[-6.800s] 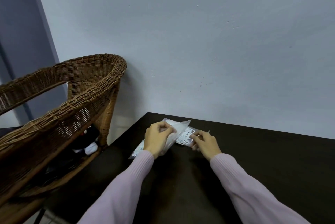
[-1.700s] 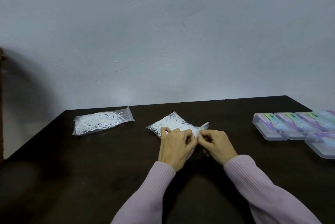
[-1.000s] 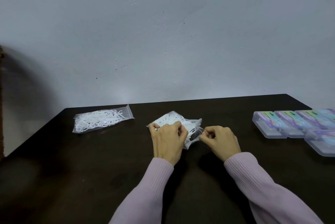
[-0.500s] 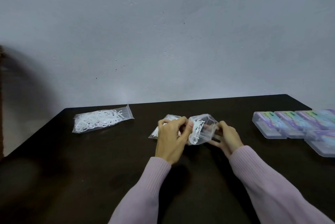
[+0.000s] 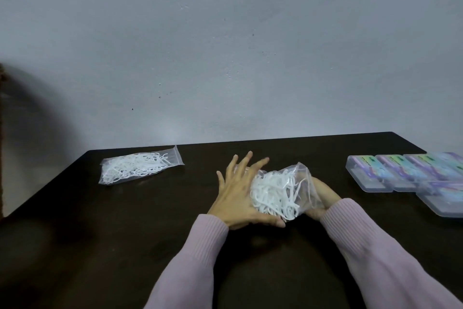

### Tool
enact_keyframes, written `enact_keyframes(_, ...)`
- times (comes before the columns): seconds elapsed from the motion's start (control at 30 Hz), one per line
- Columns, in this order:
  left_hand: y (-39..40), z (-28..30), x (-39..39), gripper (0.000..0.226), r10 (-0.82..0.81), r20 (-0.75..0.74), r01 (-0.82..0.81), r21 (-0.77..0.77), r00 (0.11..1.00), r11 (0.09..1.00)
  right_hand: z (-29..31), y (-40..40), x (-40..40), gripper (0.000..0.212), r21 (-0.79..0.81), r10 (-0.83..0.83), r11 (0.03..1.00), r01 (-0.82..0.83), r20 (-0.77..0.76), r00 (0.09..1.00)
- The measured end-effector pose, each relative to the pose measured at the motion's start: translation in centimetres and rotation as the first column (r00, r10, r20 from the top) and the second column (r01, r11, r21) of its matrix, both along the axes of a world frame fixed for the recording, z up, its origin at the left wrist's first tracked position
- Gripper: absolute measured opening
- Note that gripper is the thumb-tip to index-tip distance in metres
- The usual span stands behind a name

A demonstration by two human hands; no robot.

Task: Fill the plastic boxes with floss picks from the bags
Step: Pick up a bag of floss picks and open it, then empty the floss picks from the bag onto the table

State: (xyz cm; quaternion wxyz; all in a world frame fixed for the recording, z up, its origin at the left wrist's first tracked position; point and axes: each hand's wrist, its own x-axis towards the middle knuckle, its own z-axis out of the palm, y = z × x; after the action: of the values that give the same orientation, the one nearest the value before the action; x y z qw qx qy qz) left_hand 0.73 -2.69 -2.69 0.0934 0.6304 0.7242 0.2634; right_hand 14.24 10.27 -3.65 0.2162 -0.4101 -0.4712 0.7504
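Head view, centre of table (image 5: 125, 246): clear zip bag (image 5: 283, 191) of white floss picks (image 5: 273, 196), lifted off the dark top and tipped, mouth apparently open toward the right and up, picks bunched low at the near-left end. Cradled between both hands, presumably to keep the slack film from folding shut and to herd the picks toward one end before drawing them out. Left hand (image 5: 238, 196) flat against the bag's left side, fingers (image 5: 246, 164) straight and fanned wide, thumb along the lower edge near the spilling picks; pressing and supporting, not gripping. Right hand (image 5: 323, 193) mostly hidden behind the film, palm under the right end; grip not readable, fingers either curled round the plastic or simply propping it, cannot tell. Further left, well apart: second bag (image 5: 136, 167), sealed-looking, lying flat and full, untouched, likely held in reserve. At far right, near the table edge: row of plastic boxes (image 5: 400, 173) with coloured labels, side by side and touching, one more set nearer in front; lids seemingly closed, contents not discernible. Judged stage: bag just opened, no picks transferred yet. Likely risk: loose picks sliding out at the bottom corner onto the table.
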Motion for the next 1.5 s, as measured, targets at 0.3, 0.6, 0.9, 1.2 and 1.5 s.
enact_keyframes(0.3,0.2,-0.7,-1.0,0.098,0.128,-0.002,-0.128,-0.126,0.992,0.984,1.0,-0.5,0.4,0.021,0.336,-0.037,0.942,0.019,0.047,0.998)
enact_keyframes(0.6,0.4,-1.1,-1.5,0.098,0.159,-0.063,-0.166,-0.123,0.985,0.978,1.3,-0.1,2.0,0.012,0.669,-0.113,0.742,-0.054,0.204,0.972)
enact_keyframes(0.9,0.2,-1.4,-2.2,0.082,0.363,-0.15,-0.341,0.154,0.92,0.927,1.4,-1.2,1.5,0.015,0.742,-0.051,0.651,-0.158,0.251,0.967)
enact_keyframes(1.2,0.0,-1.3,-2.1,0.102,0.281,-0.189,-0.265,0.108,0.941,0.958,0.9,-1.1,1.2,0.035,0.666,0.068,0.698,-0.261,0.301,0.951)
enact_keyframes(1.5,-0.2,-0.8,-1.6,0.078,0.318,-0.346,-0.297,0.115,0.883,0.948,0.8,-1.4,1.1,0.055,0.675,0.195,0.706,-0.214,0.105,0.975)
